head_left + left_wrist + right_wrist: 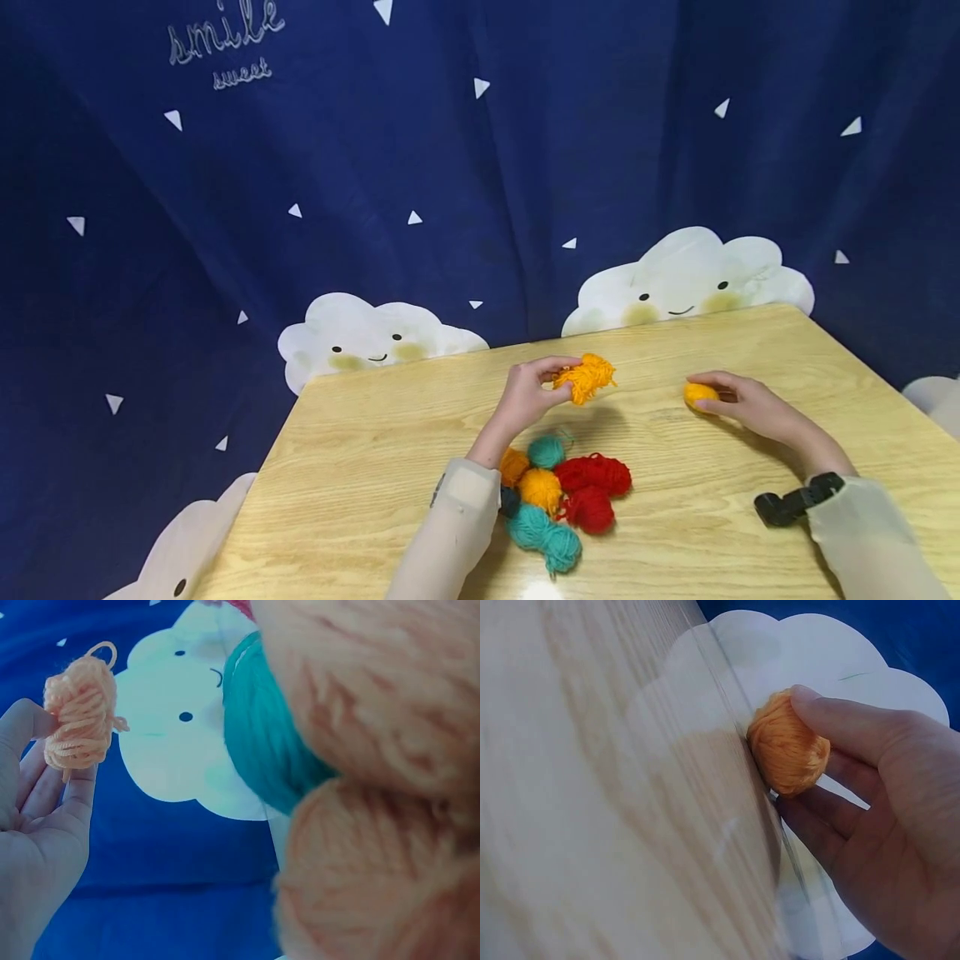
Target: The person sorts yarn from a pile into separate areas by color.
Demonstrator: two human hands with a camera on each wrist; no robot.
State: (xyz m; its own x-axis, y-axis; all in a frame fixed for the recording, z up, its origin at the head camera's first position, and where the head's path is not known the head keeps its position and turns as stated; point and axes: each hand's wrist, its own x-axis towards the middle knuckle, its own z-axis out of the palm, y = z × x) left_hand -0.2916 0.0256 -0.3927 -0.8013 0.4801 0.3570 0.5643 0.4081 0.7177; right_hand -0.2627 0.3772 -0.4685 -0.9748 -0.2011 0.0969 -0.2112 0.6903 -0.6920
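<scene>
My left hand (523, 398) pinches a small yellow-orange yarn skein (592, 379) between thumb and fingers, held above the table. In the left wrist view that skein (81, 716) has a loose loop of yarn at its top. Farther right, my right hand (757, 408) grips a yellow yarn ball (698, 397) at the tabletop. The right wrist view shows this ball (786, 746) tightly wound, with the thumb and fingertips around it. Whether it bears fully on the table is hard to tell.
Beside my left forearm sits a pile: teal ball (546, 452), teal skein (543, 536), red skein (600, 475), red bundle (589, 510), yellow ball (540, 490), orange ball (513, 467), partly hidden dark blue ball (509, 501). Behind the wooden table (360, 433) hangs a blue curtain (420, 150).
</scene>
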